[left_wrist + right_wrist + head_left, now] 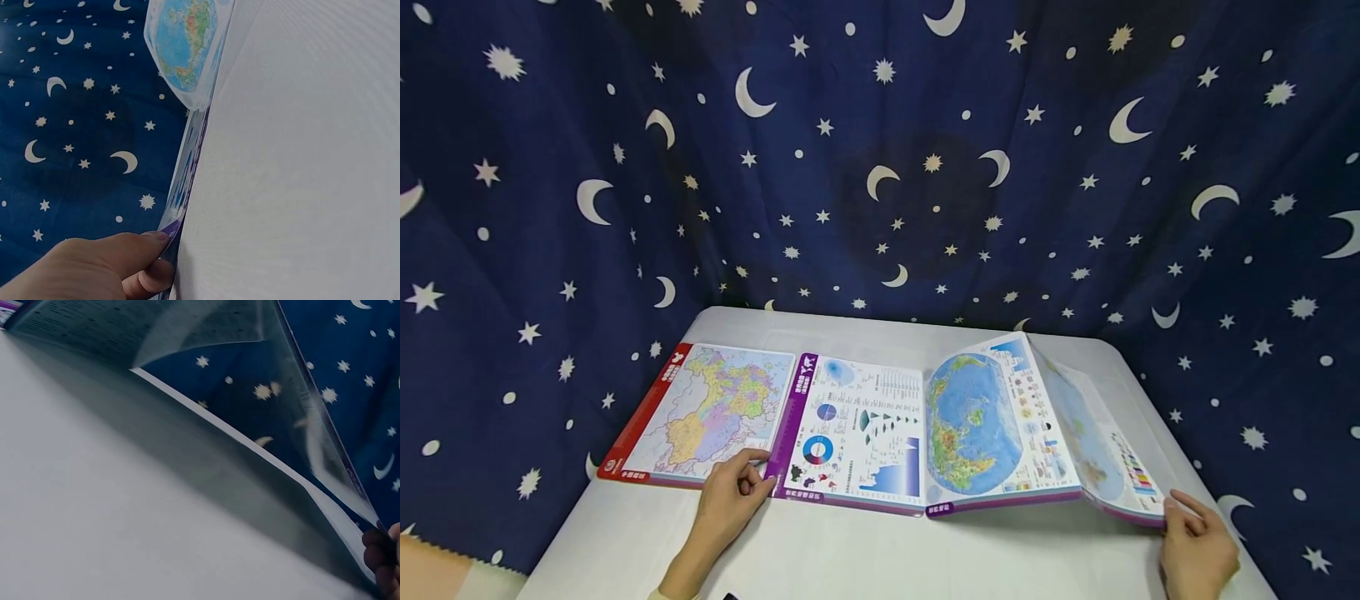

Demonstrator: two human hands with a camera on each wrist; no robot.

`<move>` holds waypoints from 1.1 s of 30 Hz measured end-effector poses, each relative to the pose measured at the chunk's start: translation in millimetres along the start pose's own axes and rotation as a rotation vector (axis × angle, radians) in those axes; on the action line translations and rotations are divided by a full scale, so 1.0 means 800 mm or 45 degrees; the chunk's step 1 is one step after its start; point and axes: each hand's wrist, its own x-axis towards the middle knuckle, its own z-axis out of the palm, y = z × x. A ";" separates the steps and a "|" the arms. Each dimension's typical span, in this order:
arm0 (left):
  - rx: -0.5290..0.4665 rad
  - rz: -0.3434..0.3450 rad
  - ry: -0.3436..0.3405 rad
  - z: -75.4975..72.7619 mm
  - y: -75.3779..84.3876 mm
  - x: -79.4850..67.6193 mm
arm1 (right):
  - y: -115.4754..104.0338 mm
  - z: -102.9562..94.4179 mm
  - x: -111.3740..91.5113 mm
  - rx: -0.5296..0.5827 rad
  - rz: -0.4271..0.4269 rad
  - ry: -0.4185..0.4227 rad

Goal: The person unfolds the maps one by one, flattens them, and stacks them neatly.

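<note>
A folding world map (973, 425) with purple trim lies partly unfolded across the table, glossy and creased between its panels. Its left panel (857, 433), printed with charts, lies flat, while the panels to the right rise in a ridge. My left hand (733, 500) pinches the near left corner between thumb and fingers, as the left wrist view also shows. At the other end my right hand (1198, 546) grips the near right corner. In the right wrist view, the map's glossy underside (206, 325) is lifted off the table and only part of that hand appears.
Left of the world map, a red-trimmed folded map (722, 408) lies flat, close beside it. The white table (985, 558) runs back to a dark blue curtain (940, 117) with moons and stars, which also hangs at both sides. A small black object (730, 597) shows at the bottom edge.
</note>
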 end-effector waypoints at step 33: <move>-0.037 -0.010 -0.009 -0.001 0.002 0.002 | 0.029 -0.037 0.047 -0.239 0.166 0.035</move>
